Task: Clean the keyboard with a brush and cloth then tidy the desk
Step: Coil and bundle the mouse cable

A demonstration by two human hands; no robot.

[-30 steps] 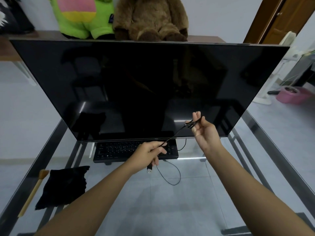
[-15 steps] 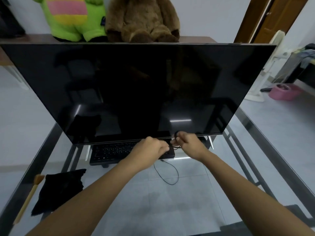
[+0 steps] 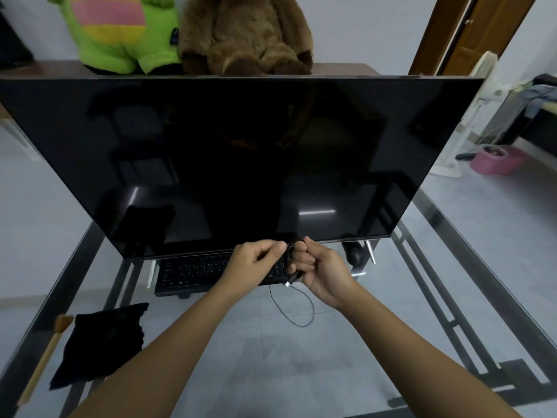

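Observation:
A black keyboard (image 3: 193, 271) lies on the glass desk (image 3: 301, 372), half under the lower edge of the big dark monitor (image 3: 241, 164). Its thin black cable (image 3: 297, 312) loops on the glass in front. My left hand (image 3: 256, 263) and my right hand (image 3: 319, 267) meet above the keyboard's right end, both pinching coiled turns of the cable; the USB plug (image 3: 288, 284) hangs below my right hand. A black cloth (image 3: 102, 348) and a wooden-handled brush (image 3: 48, 354) lie at the front left of the desk.
A black mouse (image 3: 355, 254) sits under the monitor's right corner. Two plush toys, green (image 3: 120, 34) and brown (image 3: 244, 34), sit on a shelf behind the monitor. On the floor at the right stand a pink bowl (image 3: 497, 159) and a white fan base (image 3: 446, 167).
My right hand, raised with the cable stretched out a second ago, has come down to my left hand. The cable is now bunched in loops between both hands.

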